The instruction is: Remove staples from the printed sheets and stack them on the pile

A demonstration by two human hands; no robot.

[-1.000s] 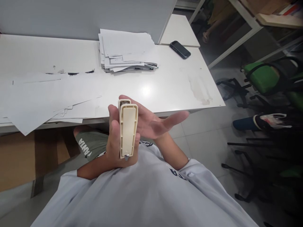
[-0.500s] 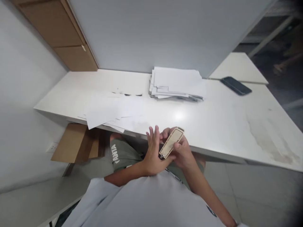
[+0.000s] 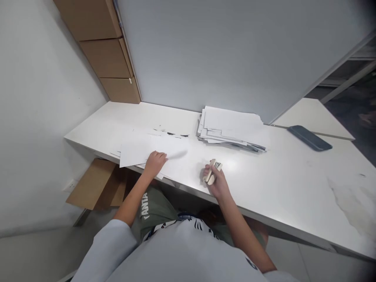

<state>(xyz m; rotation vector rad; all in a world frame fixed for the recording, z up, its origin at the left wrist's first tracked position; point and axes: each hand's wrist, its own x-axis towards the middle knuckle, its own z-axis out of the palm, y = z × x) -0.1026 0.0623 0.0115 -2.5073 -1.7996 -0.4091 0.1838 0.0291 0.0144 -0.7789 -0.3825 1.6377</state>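
Note:
In the head view, my right hand (image 3: 216, 182) is wrapped around a beige stapler (image 3: 212, 177), holding it just above the table near its front edge. Part of the stapler is hidden by my fingers. To the left, my left hand (image 3: 155, 163) rests over loose white paper sheets (image 3: 133, 150). Its fingers are slightly bent and lie on the top sheet, with no visible pinch on it. Some sheets stick out past the table's front edge.
A thick stack of paper (image 3: 232, 125) sits at the back against the grey partition (image 3: 220, 55). A dark phone (image 3: 310, 138) lies at the right. Cardboard boxes (image 3: 107, 58) are piled in the back left corner; an open carton (image 3: 91, 184) stands below the white table (image 3: 282, 188).
My hands have moved apart. The left has left the stapler and gone to the loose sheets; the right has carried the stapler forward over the table and turned it. The view has shifted.

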